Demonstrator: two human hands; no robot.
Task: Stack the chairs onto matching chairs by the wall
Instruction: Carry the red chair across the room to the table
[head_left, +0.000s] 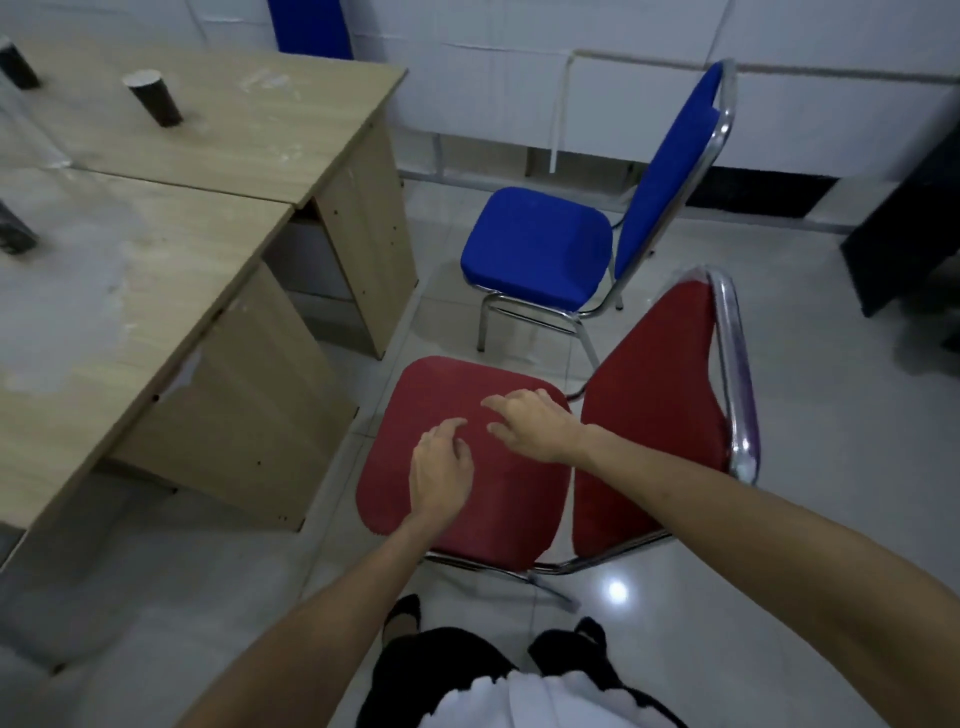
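A red padded chair (660, 415) with a chrome frame stands on the floor right in front of me, its backrest on the right. Both my hands hover over its seat. My left hand (441, 470) is above the middle of the seat, fingers loosely apart, holding nothing. My right hand (530, 423) is over the seat's far right part, fingers spread, also holding nothing. Beyond it stands a blue padded chair (540, 244) with the same chrome frame, its backrest also on the right, near the white wall.
Two wooden desks (156, 260) fill the left side, with dark cylinders (156, 101) standing on top. A dark piece of furniture (914, 218) is at the far right. White tiled floor (805, 519) surrounds the chairs. My feet are below the red chair.
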